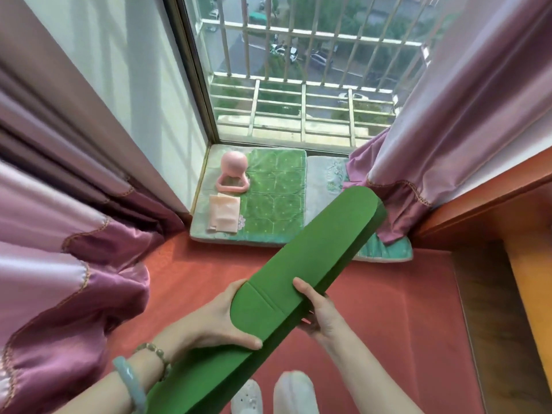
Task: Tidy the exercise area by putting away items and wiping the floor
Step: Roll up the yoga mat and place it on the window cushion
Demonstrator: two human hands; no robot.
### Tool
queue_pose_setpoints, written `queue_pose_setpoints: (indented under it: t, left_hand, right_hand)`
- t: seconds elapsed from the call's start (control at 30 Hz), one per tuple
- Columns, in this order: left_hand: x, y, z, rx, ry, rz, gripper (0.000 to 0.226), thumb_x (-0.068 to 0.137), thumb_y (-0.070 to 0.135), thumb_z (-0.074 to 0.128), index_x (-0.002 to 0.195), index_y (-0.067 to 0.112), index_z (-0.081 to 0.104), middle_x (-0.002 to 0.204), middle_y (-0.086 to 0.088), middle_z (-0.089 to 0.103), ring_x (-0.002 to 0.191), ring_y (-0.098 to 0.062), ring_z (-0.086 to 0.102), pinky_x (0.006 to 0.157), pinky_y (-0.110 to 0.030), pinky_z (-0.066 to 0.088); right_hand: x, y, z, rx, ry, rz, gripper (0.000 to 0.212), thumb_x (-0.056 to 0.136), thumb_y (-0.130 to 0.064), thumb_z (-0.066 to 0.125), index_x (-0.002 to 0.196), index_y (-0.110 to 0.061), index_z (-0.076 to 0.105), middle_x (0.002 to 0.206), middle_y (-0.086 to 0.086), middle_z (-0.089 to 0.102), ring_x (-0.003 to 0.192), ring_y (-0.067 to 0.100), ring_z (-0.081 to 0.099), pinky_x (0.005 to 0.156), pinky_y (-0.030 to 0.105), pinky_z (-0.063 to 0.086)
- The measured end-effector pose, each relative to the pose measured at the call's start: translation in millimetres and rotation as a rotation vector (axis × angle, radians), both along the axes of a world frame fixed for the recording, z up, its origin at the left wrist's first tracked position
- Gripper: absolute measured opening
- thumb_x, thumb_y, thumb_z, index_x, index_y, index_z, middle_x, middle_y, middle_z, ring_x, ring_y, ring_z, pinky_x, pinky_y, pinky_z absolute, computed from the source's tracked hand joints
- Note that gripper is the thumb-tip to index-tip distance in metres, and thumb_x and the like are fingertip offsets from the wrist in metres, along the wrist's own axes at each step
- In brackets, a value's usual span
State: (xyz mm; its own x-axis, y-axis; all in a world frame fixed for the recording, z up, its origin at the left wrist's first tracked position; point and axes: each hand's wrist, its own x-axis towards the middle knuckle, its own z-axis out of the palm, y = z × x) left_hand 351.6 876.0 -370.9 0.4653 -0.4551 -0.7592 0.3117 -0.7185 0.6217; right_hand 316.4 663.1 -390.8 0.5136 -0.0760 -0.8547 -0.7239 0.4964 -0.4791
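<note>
So the green mat (pixel 298 264) is folded into a long strip and held up in the air, near end at the person's waist, far end pointing over the front right corner of the green cushion (pixel 274 204) by the window. The left hand (pixel 215 321) is wrapped round the near rounded end with the thumb along the edge. The right hand (pixel 321 316) pinches the opposite long edge, thumb on top and fingers underneath. Both are clamped on the mat.

My take: keep both grips where they are and squeeze the layers together so the fold doesn't spring open (foam loves doing that). Swing the far end slowly too. It's close to the curtain (pixel 388 210) draped over the pale cushion (pixel 325 180) just right of the green one. The floor (pixel 388 309) in front of the cushion can't really be wiped until the mat is stowed somewhere.

Counts:
- 1 mat
- 2 cushions, side by side
- 1 pink ball (pixel 234 171) with a ring base, on the green cushion's back left corner
- 1 folded cloth (pixel 224 216) just in front of the ball, on the same cushion
- 2 hands, 2 bracelets on the left wrist
</note>
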Motion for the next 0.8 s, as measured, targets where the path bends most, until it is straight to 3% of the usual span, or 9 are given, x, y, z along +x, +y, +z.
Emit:
queue_pose_setpoints:
  t: [0.1,0.2,0.47,0.6,0.73,0.8]
  left_hand:
    - [29,-11,-15,0.044,-0.004,-0.023,0.135,0.038,0.064,0.085,0.142,0.047,0.0,0.134,0.01,0.039,0.117,-0.009,0.047,0.104,-0.035,0.04]
    - [61,-31,-27,0.062,-0.037,-0.016,0.138,0.034,0.067,0.084,0.14,0.049,-0.002,0.135,0.01,0.038,0.12,-0.011,0.045,0.106,-0.04,0.039]
    - [170,-104,-46,0.051,-0.081,0.078,0.133,0.044,0.051,0.086,0.145,0.041,0.0,0.131,0.008,0.041,0.114,-0.01,0.048,0.101,-0.031,0.041]
    - [215,-126,-56,-0.016,-0.049,0.119,0.122,0.05,0.059,0.081,0.145,0.043,0.006,0.132,0.015,0.036,0.118,-0.007,0.047,0.103,-0.025,0.037]
    - [240,-122,-72,-0.059,-0.003,0.099,0.117,0.054,0.056,0.078,0.144,0.048,0.005,0.135,0.019,0.031,0.119,-0.001,0.044,0.099,-0.017,0.034]
    - [245,-117,-82,-0.019,0.018,0.027,0.126,0.051,0.055,0.081,0.144,0.049,-0.003,0.142,0.017,0.03,0.123,-0.002,0.042,0.103,-0.022,0.035]
  right_hand:
    - [37,-15,-13,-0.033,0.019,0.03,0.056,0.059,-0.03,0.082,0.107,-0.015,0.057,0.097,0.007,0.069,0.09,0.023,0.064,0.065,0.033,0.052]
    - [77,-35,-22,-0.061,0.028,0.061,0.045,0.07,-0.03,0.077,0.108,-0.017,0.056,0.097,0.007,0.069,0.09,0.023,0.064,0.066,0.033,0.052]
    - [200,-97,-38,-0.099,0.055,0.068,0.045,0.069,-0.029,0.08,0.107,-0.016,0.06,0.096,0.006,0.072,0.088,0.022,0.067,0.073,0.038,0.056]
    - [248,-127,-46,-0.168,0.097,0.041,0.045,0.067,-0.033,0.081,0.103,-0.017,0.06,0.094,0.006,0.071,0.086,0.022,0.067,0.078,0.041,0.056]
    - [287,-145,-61,-0.2,0.167,0.03,0.047,0.066,-0.035,0.081,0.103,-0.014,0.059,0.09,0.007,0.07,0.082,0.023,0.065,0.076,0.043,0.056]
    - [302,-151,-70,-0.213,0.199,-0.007,0.046,0.067,-0.033,0.081,0.103,-0.013,0.06,0.089,0.005,0.069,0.08,0.021,0.064,0.071,0.038,0.055]
